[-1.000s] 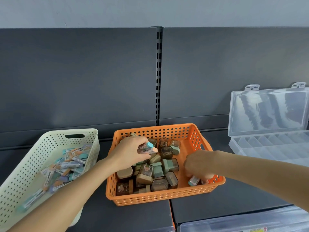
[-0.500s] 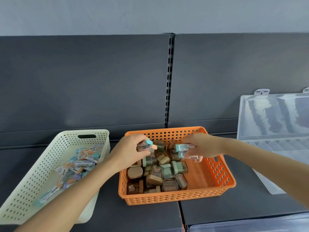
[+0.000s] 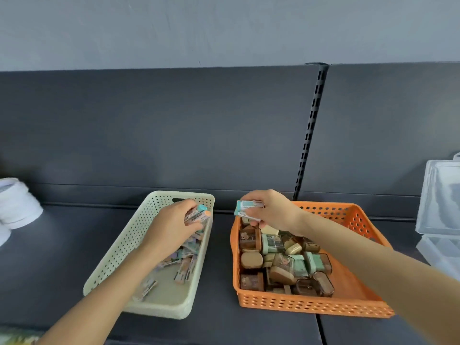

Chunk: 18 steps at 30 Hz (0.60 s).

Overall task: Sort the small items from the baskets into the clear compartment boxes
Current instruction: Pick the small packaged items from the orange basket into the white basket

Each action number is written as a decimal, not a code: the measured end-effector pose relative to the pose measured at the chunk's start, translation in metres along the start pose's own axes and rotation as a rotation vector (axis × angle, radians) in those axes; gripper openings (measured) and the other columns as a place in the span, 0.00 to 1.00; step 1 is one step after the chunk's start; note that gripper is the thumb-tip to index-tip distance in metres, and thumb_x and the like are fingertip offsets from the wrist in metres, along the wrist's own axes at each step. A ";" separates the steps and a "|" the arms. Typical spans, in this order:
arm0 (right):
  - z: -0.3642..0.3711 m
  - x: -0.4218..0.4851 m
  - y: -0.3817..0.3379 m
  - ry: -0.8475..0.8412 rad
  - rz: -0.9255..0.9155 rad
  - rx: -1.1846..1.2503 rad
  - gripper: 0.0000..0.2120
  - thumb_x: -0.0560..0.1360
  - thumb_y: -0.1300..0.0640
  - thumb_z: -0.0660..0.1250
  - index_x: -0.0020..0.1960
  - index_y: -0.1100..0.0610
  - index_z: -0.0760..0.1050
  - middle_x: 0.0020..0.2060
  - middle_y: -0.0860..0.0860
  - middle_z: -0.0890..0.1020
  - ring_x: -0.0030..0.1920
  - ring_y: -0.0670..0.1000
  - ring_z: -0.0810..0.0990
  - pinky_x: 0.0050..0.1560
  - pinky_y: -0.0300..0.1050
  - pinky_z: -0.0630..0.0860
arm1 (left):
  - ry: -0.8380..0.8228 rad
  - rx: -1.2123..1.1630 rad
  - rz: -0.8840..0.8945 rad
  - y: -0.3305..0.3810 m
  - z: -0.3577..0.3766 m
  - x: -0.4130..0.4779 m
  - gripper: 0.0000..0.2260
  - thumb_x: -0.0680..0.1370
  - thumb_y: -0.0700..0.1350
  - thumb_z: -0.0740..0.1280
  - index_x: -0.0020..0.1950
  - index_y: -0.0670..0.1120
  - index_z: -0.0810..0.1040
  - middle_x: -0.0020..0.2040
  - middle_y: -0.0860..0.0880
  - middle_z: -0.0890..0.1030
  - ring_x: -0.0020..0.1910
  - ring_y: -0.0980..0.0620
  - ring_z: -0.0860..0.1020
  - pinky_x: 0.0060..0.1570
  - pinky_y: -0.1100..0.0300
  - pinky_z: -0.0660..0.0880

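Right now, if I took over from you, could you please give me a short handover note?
Left hand: grips a few erasers above the cream basket.
Right hand: pinches two small packs at the orange basket, far left corner.
Both baskets hold many items.
The clear box stands open at far right; sorting into it is left to do.

Soft even light, wide-angle edge distortion

Cream perforated plastic basket: loose pile of pastel sleeved erasers. Beside it, orange perforated plastic basket: brown and mint lidded cases, heaped at its left side. Left hand grips teal- and orange-tipped erasers over the cream basket. Right hand pinches two teal sleeved erasers over the orange basket's far-left corner. Clear plastic compartment box at right edge, lid raised.
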State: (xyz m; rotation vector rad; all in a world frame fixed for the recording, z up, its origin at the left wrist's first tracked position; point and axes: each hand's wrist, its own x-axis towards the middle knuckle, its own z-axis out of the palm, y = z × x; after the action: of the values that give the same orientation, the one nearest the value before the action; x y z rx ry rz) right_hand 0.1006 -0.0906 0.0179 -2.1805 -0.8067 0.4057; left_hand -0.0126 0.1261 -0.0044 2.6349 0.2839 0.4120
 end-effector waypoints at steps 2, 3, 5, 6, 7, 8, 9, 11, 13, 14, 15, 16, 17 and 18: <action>0.017 0.013 -0.011 -0.014 -0.010 0.039 0.12 0.77 0.59 0.65 0.60 0.53 0.75 0.43 0.47 0.80 0.38 0.46 0.81 0.34 0.35 0.77 | 0.025 -0.004 -0.032 -0.015 -0.007 -0.005 0.11 0.73 0.46 0.73 0.52 0.51 0.76 0.43 0.56 0.78 0.42 0.55 0.76 0.42 0.56 0.73; 0.025 0.019 -0.017 -0.022 -0.019 0.034 0.11 0.77 0.58 0.65 0.59 0.52 0.76 0.45 0.47 0.80 0.39 0.46 0.81 0.35 0.35 0.78 | 0.032 -0.003 -0.044 -0.021 -0.010 -0.007 0.10 0.73 0.45 0.73 0.51 0.51 0.76 0.43 0.56 0.78 0.41 0.55 0.76 0.42 0.56 0.74; 0.042 0.030 -0.026 -0.038 -0.050 0.002 0.12 0.77 0.59 0.66 0.60 0.53 0.76 0.49 0.48 0.80 0.42 0.47 0.81 0.36 0.37 0.79 | 0.024 0.017 -0.067 -0.032 -0.011 -0.011 0.09 0.73 0.44 0.72 0.50 0.50 0.76 0.42 0.56 0.78 0.39 0.57 0.75 0.41 0.58 0.73; 0.049 0.035 -0.030 -0.046 -0.075 -0.025 0.12 0.77 0.59 0.66 0.60 0.53 0.76 0.51 0.48 0.80 0.44 0.47 0.81 0.38 0.38 0.80 | 0.013 0.035 -0.073 -0.036 -0.011 -0.012 0.08 0.74 0.43 0.72 0.50 0.50 0.76 0.41 0.56 0.77 0.38 0.58 0.74 0.39 0.59 0.72; 0.056 0.040 -0.033 -0.049 -0.103 -0.062 0.12 0.77 0.59 0.66 0.60 0.54 0.77 0.53 0.49 0.80 0.47 0.48 0.80 0.40 0.40 0.81 | -0.002 0.051 -0.080 -0.039 -0.011 -0.013 0.08 0.74 0.43 0.71 0.50 0.51 0.76 0.41 0.56 0.77 0.38 0.58 0.74 0.37 0.61 0.71; 0.062 0.045 -0.036 -0.047 -0.131 -0.100 0.13 0.77 0.59 0.66 0.61 0.54 0.77 0.55 0.49 0.80 0.49 0.48 0.80 0.43 0.42 0.81 | -0.015 0.056 -0.088 -0.042 -0.010 -0.014 0.09 0.74 0.43 0.71 0.50 0.52 0.76 0.42 0.56 0.77 0.38 0.57 0.74 0.37 0.61 0.70; 0.067 0.049 -0.038 -0.045 -0.151 -0.135 0.13 0.77 0.59 0.66 0.61 0.55 0.77 0.57 0.50 0.80 0.52 0.48 0.79 0.46 0.42 0.80 | -0.027 0.050 -0.099 -0.044 -0.009 -0.015 0.09 0.74 0.42 0.71 0.50 0.53 0.76 0.42 0.55 0.77 0.39 0.56 0.75 0.37 0.61 0.70; 0.075 0.055 -0.039 -0.045 -0.177 -0.171 0.15 0.77 0.59 0.66 0.63 0.55 0.76 0.61 0.51 0.78 0.57 0.49 0.77 0.52 0.42 0.78 | -0.044 0.029 -0.122 -0.047 -0.009 -0.017 0.09 0.73 0.41 0.72 0.49 0.52 0.76 0.42 0.55 0.78 0.39 0.56 0.76 0.38 0.60 0.72; 0.077 0.056 -0.038 -0.059 -0.175 -0.167 0.19 0.77 0.61 0.66 0.67 0.55 0.73 0.64 0.51 0.77 0.60 0.50 0.76 0.58 0.44 0.76 | -0.051 0.013 -0.143 -0.051 -0.008 -0.017 0.10 0.72 0.40 0.72 0.50 0.51 0.77 0.43 0.55 0.80 0.40 0.56 0.77 0.42 0.56 0.76; 0.076 0.054 -0.037 -0.064 -0.172 -0.158 0.21 0.77 0.61 0.66 0.69 0.54 0.71 0.65 0.51 0.76 0.61 0.50 0.76 0.60 0.44 0.75 | -0.054 0.006 -0.150 -0.052 -0.008 -0.017 0.11 0.72 0.40 0.72 0.51 0.52 0.77 0.45 0.55 0.81 0.41 0.57 0.77 0.43 0.55 0.76; 0.075 0.052 -0.035 -0.062 -0.171 -0.149 0.22 0.77 0.62 0.65 0.70 0.54 0.70 0.66 0.51 0.75 0.61 0.50 0.76 0.61 0.44 0.75 | -0.055 0.000 -0.155 -0.054 -0.007 -0.017 0.12 0.72 0.40 0.72 0.52 0.52 0.77 0.47 0.55 0.81 0.43 0.57 0.78 0.45 0.55 0.77; 0.072 0.048 -0.033 -0.053 -0.174 -0.140 0.22 0.77 0.62 0.65 0.71 0.54 0.69 0.66 0.52 0.75 0.61 0.50 0.76 0.61 0.44 0.75 | -0.053 -0.005 -0.157 -0.054 -0.007 -0.017 0.13 0.72 0.41 0.73 0.54 0.52 0.78 0.50 0.55 0.81 0.46 0.57 0.78 0.47 0.56 0.76; 0.068 0.044 -0.031 -0.038 -0.175 -0.135 0.22 0.78 0.62 0.64 0.71 0.54 0.68 0.66 0.52 0.75 0.62 0.50 0.76 0.61 0.43 0.74 | -0.050 -0.007 -0.150 -0.053 -0.007 -0.017 0.14 0.73 0.43 0.73 0.57 0.51 0.77 0.54 0.55 0.81 0.49 0.57 0.78 0.50 0.58 0.76; 0.063 0.040 -0.028 -0.021 -0.180 -0.136 0.22 0.78 0.63 0.64 0.71 0.54 0.68 0.66 0.51 0.75 0.62 0.50 0.76 0.60 0.41 0.74 | -0.044 -0.005 -0.135 -0.050 -0.007 -0.016 0.16 0.73 0.44 0.73 0.60 0.50 0.77 0.57 0.55 0.79 0.53 0.57 0.77 0.52 0.59 0.75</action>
State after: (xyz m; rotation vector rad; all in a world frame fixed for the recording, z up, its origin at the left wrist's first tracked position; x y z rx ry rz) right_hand 0.0867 -0.0159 -0.0040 -2.2076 -1.0601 0.2902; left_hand -0.0365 0.1680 -0.0259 2.5970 0.4427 0.3085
